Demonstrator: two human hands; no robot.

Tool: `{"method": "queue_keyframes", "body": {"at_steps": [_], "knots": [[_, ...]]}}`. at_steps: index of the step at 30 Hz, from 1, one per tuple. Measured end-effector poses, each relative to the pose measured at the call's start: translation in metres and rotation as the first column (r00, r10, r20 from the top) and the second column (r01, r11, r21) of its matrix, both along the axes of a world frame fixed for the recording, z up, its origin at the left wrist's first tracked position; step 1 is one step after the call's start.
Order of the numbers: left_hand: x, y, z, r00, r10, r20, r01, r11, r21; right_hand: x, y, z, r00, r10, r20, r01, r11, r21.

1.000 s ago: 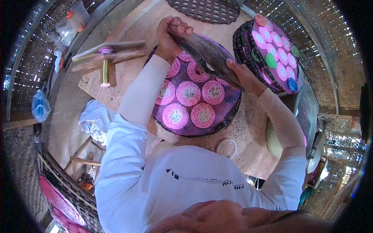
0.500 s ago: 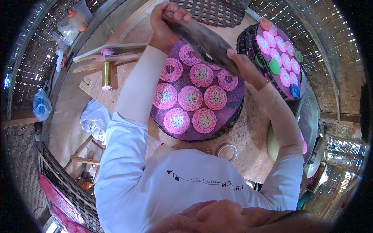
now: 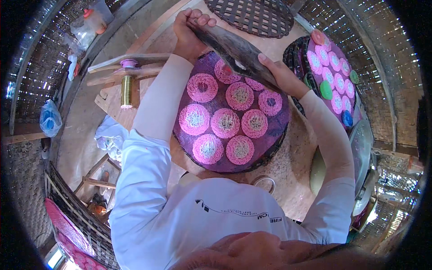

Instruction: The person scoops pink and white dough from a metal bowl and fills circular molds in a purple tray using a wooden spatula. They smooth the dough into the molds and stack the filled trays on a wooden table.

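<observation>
A long dark bar (image 3: 234,47), worn and apparently wooden, spans the space between my two hands. My left hand (image 3: 191,38) has its fingers curled round the upper left end. At the lower right end my right hand (image 3: 285,76) grips it, thumb on top. Under the bar lies a round tray with a purple sheet (image 3: 184,146) and a dark rim. Several pink lacy rounds of thin strands (image 3: 225,123) rest on it, most with whitish centres; two at the upper left and right have open middles. The bar hides part of the far rounds.
Left of my forearm is a brass-coloured cylinder (image 3: 127,92) between wooden bars (image 3: 150,74). At the right stands a stack of trays (image 3: 310,78) topped with pink rounds and coloured lids. A dark woven tray (image 3: 252,15) lies at the far side, a metal basin (image 3: 360,148) at the right.
The tray and surroundings sit slightly lower and further right in view. Both hands still hold the bar, and the far left round now shows a wider area beside it.
</observation>
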State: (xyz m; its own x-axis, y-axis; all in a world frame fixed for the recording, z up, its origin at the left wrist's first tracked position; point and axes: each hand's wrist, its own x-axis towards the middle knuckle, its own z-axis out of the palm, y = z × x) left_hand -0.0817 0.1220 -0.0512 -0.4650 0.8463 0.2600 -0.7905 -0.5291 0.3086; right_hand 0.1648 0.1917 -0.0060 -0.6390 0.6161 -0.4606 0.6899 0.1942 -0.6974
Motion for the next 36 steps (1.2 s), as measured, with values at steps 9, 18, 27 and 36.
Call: {"method": "queue_keyframes", "body": {"at_steps": [9, 18, 27, 36], "knots": [[-0.015, 0.008, -0.004, 0.997, -0.037, -0.069, 0.045, 0.992, 0.118, -0.007, 0.013, -0.010, 0.996, 0.039, -0.085, -0.027, 0.991, 0.134], [0.000, -0.070, 0.049, 0.978, 0.190, -0.081, -0.203, 0.958, -0.202, -0.022, -0.049, 0.015, 0.976, 0.072, -0.205, -0.099, 0.988, -0.122], [-0.013, -0.081, 0.012, 0.969, 0.232, 0.079, -0.207, 0.947, -0.244, -0.024, -0.053, -0.019, 0.992, 0.090, -0.089, -0.096, 0.993, -0.069], [-0.005, -0.086, 0.006, 0.962, 0.229, 0.145, -0.198, 0.959, -0.200, -0.022, -0.047, -0.018, 0.991, 0.132, -0.035, -0.132, 0.991, 0.002]]}}
